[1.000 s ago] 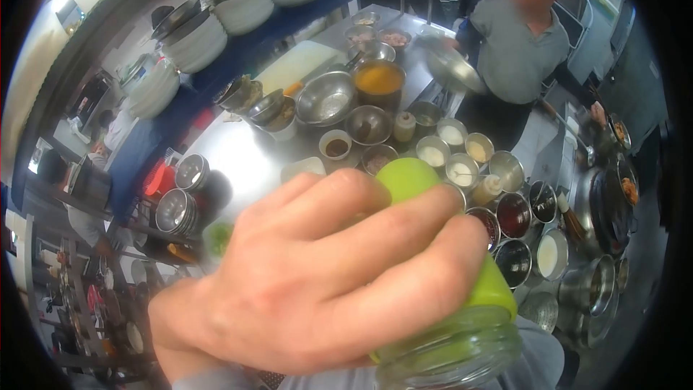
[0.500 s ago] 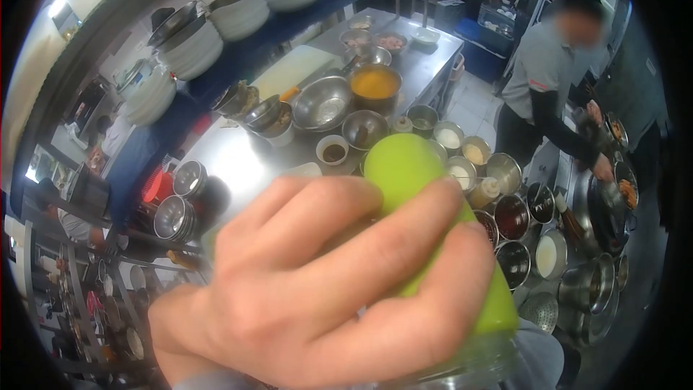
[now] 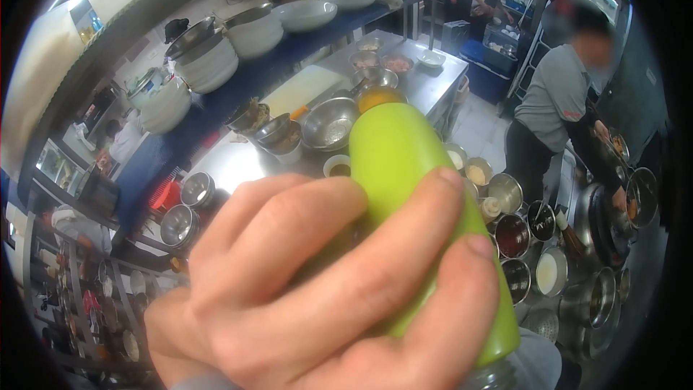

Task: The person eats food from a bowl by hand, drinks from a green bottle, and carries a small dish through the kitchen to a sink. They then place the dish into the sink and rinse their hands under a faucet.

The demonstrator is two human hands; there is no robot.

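Close to cam, near-centre: left hand (image 3: 310, 296) w/ fingers wrapped tight round green bottle (image 3: 404, 166), its far end poking past the knuckles, steel counter (image 3: 427, 87) beyond; right hand out of view.

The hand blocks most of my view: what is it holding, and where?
The left hand grips a green bottle around its middle, with the fingers wrapped across it.

a restaurant kitchen: steel counter (image 3: 427, 87) crowded with sauce bowls (image 3: 505, 191), stacked plates (image 3: 209, 63), a cook (image 3: 554, 101) at the stove.
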